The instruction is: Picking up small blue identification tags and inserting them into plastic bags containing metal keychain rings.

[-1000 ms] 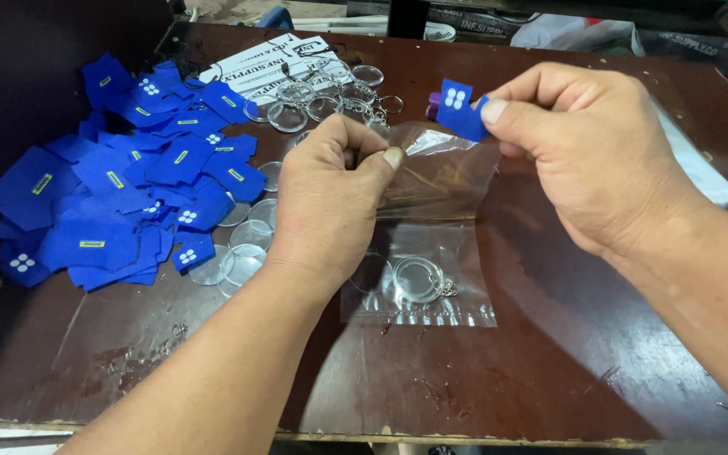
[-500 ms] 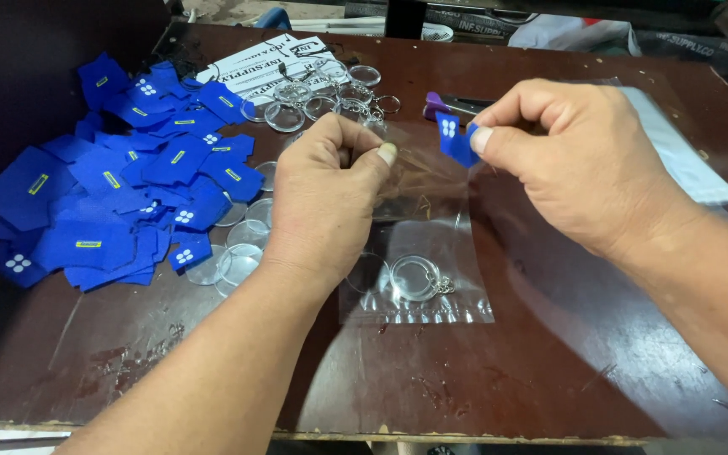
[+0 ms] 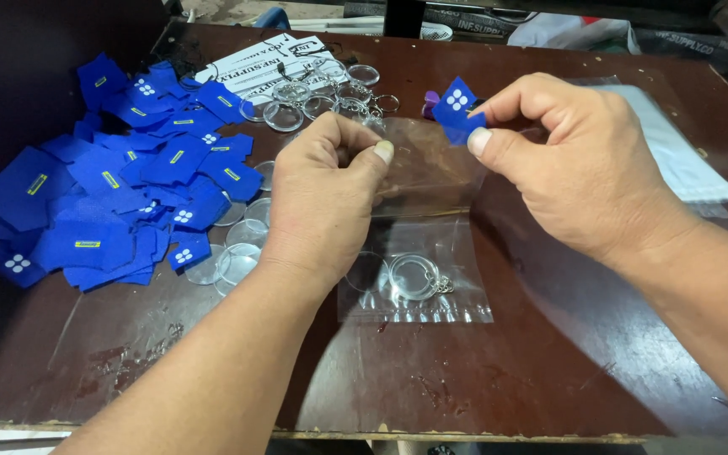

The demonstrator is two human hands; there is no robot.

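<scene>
The left hand (image 3: 330, 198) pinches the clear bag's (image 3: 419, 244) mouth open — seemingly barely — while the right hand (image 3: 575, 164) grips a blue tag (image 3: 457, 108) just above; a slack lip could snag it.

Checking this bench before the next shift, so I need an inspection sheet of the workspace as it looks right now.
Surface: dark brown table, scuffed and stained near the front edge.
Job's things: clear plastic bag holding a round keyring blank; blue fabric tag.
Clutter: pile of blue tags; loose clear keyring blanks; stack of clear bags.
Grippers: left hand pinches the bag's mouth; right hand pinches the blue tag above it.
Cables: nothing seen.
Surroundings: dark, cluttered area behind the table.
</scene>
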